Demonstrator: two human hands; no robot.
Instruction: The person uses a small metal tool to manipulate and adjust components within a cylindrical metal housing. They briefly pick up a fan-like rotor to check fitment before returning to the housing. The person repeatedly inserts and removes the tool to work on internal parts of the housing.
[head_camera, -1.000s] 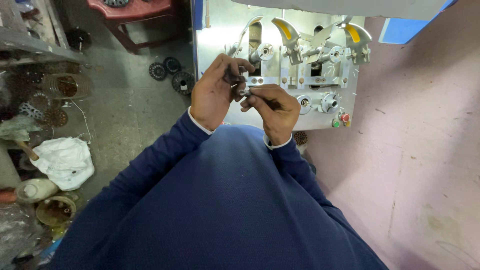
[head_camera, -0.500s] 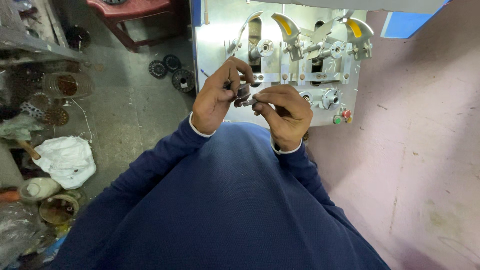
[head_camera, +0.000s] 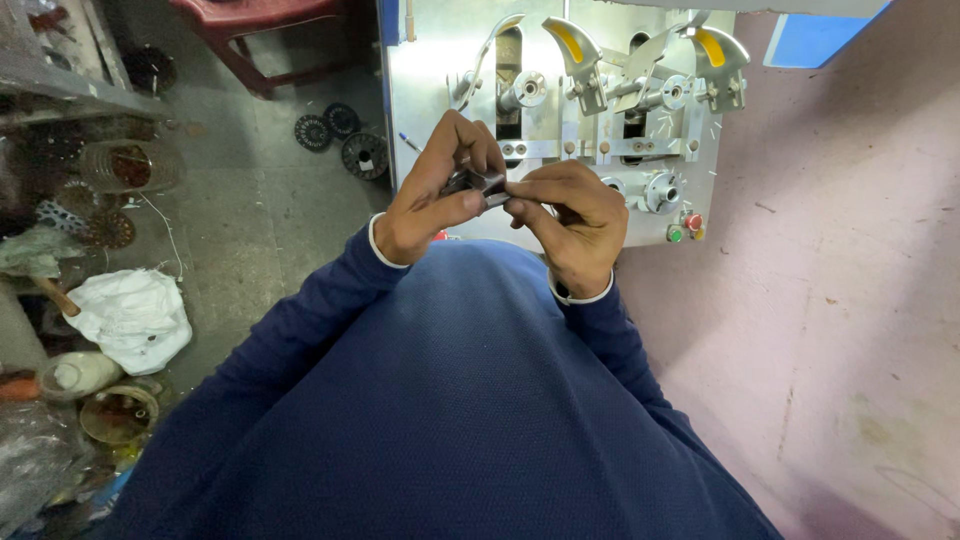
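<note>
A metal machine panel (head_camera: 440, 60) fills the upper centre of the frame, with 2 yellow-tipped levers (head_camera: 570, 40) and small coloured buttons (head_camera: 685, 228) at its lower right; 3 dark toothed discs (head_camera: 345, 135) lie on the grey floor to its left; a white cloth (head_camera: 130, 315) lies at left; a red stool (head_camera: 265, 25) stands at upper left; a pink wall (head_camera: 850, 280) fills the right.

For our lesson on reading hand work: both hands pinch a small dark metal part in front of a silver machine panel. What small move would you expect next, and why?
Probably a slight twist or press of the small dark metal part between the fingers. The left hand grips it from one side, the right hand meets it from the other, and it is held clear of the silver machine panel, not yet at any spindle.
</note>
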